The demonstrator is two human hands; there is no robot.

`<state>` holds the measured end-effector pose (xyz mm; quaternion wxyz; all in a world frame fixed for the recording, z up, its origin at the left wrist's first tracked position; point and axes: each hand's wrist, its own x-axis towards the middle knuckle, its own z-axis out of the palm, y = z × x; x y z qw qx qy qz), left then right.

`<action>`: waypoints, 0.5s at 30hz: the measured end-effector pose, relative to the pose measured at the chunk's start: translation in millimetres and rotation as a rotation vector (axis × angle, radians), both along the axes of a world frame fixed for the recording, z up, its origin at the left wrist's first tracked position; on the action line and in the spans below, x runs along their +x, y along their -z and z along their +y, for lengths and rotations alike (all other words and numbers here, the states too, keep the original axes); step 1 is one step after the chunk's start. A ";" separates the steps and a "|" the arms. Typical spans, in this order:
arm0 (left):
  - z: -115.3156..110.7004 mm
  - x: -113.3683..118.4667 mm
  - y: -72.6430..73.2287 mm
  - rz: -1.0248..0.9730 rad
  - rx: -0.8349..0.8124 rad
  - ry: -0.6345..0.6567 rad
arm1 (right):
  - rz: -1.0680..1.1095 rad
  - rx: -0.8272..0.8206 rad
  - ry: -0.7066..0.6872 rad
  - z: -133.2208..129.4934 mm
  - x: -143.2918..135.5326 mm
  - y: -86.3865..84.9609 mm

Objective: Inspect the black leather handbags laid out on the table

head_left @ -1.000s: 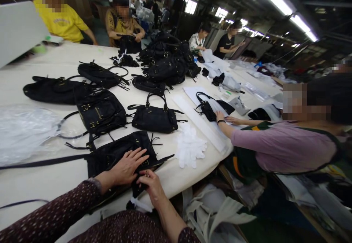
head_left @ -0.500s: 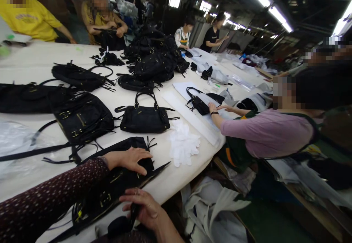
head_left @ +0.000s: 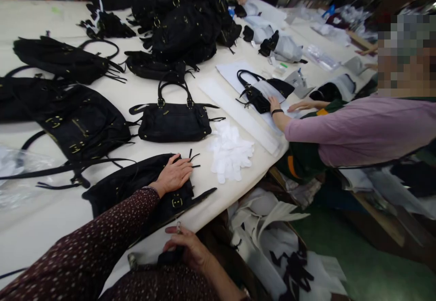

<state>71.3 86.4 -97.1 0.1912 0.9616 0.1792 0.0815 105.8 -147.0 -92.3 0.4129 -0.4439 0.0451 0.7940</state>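
My left hand [head_left: 174, 175] lies flat, fingers spread, on a black bag [head_left: 136, 187] at the near edge of the cream table [head_left: 136, 96]. The bag has gold buckles and a long strap running left. My right hand [head_left: 187, 246] is below the table edge near my lap, fingers curled on a small dark piece with a metal clip showing above the fingers. A pile of white gloves [head_left: 230, 152] lies just right of the bag.
Several black bags lie across the table, one handbag [head_left: 174, 120] just beyond mine and a heap [head_left: 184, 24] farther back. A co-worker in a mauve top [head_left: 361, 130] leans in from the right, handling a bag [head_left: 260, 94]. White fabric scraps [head_left: 269, 228] lie on the floor.
The view has tilted down. My left hand slid up to the bag's far edge. My right hand dropped off the bag to below the table edge.
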 end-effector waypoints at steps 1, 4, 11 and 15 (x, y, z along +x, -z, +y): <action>2.0 1.1 2.4 -0.004 -0.003 -0.004 | -0.017 -0.018 0.008 -1.0 -0.6 3.1; 8.1 4.7 9.3 -0.030 -0.008 -0.031 | -0.113 -0.036 0.030 -0.1 -2.3 4.3; 33.5 12.9 17.5 -0.023 -0.087 -0.040 | -0.194 0.067 0.098 0.2 8.5 -38.4; 46.5 16.2 16.9 0.032 -0.069 -0.007 | -0.230 0.086 0.126 -1.6 9.2 -52.5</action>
